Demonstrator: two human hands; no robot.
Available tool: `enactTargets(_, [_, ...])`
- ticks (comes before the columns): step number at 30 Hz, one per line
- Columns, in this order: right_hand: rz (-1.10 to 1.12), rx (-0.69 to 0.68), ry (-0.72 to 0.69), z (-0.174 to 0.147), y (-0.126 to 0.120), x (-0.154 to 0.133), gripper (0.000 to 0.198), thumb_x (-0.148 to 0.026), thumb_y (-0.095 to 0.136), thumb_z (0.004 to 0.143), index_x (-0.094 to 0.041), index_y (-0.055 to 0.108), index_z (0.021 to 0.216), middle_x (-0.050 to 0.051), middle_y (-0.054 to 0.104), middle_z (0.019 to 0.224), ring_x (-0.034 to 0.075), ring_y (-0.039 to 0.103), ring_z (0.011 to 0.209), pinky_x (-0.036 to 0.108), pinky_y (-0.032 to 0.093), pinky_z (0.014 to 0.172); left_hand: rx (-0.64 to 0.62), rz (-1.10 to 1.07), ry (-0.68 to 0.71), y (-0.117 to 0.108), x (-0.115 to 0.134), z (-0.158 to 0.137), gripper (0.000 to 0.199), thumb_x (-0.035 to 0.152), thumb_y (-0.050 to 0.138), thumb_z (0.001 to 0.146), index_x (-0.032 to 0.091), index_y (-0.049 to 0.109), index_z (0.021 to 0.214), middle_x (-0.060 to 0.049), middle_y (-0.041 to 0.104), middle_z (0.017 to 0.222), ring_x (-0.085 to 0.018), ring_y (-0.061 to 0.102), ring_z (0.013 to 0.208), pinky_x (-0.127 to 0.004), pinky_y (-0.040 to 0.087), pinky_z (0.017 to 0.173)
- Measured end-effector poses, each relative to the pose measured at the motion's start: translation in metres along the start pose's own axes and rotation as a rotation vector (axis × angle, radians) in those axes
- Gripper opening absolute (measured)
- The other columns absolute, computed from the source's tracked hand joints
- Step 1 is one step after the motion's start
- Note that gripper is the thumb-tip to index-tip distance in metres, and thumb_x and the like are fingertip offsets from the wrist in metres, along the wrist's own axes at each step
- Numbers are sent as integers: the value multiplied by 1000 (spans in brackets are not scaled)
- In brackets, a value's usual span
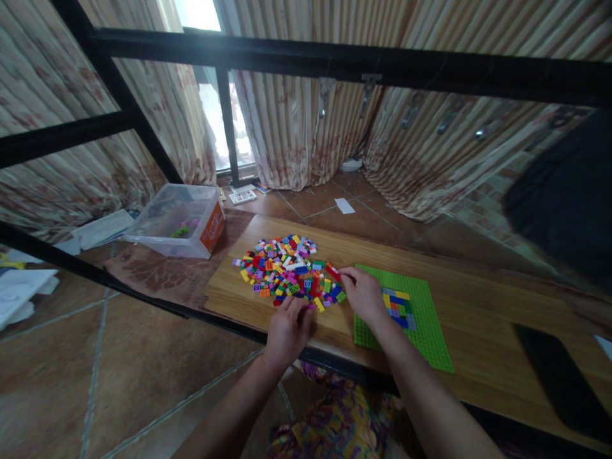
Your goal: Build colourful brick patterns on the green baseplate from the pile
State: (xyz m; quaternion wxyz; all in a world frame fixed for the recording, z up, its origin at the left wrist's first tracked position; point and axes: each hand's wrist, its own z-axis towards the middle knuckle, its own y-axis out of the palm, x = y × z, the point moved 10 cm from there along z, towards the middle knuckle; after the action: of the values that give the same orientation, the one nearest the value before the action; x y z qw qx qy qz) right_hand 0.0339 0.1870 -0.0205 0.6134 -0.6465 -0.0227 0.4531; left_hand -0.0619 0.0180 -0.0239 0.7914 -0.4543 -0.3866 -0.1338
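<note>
A heap of mixed toy bricks (287,264) in many colours lies loose on the wooden board. My right hand (366,296) pinches one end of a long red brick (332,271) at the heap's right side. At the near edge of the heap, my left hand (288,328) has its fingers curled down among the bricks; what they hold, if anything, is hidden. A small pink brick (312,306) shows beside its fingertips. Under my right wrist lies a green baseplate (425,319), with a block of blue, yellow, red and grey bricks (400,307) built on it, partly covered by my forearm.
The wooden tabletop (478,306) carries a dark phone-like slab (561,376) at the right. A clear plastic box (176,220) with a few pieces inside stands beyond the left end. A black metal bar (335,57) crosses above, before striped curtains (296,127).
</note>
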Motion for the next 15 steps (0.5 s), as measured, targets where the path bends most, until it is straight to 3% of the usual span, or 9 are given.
enactTargets(6, [-155,-53,-8,16,15,-7,28,-16,44,89,-13,68,103,12,65,98,22,59,93,31,42,84,-10,-32,-15,0,-1,-1,12,22,49,90,22,61,88,-4,62,88,-15,61,83,-26,48,73])
enactTargets(15, [-26,-122,-84,5,28,-28,25,-12,46,86,-19,70,83,6,66,90,17,60,85,29,42,79,-38,-68,-39,2,-2,-3,14,24,46,91,21,59,87,-4,59,87,-15,58,82,-26,46,73])
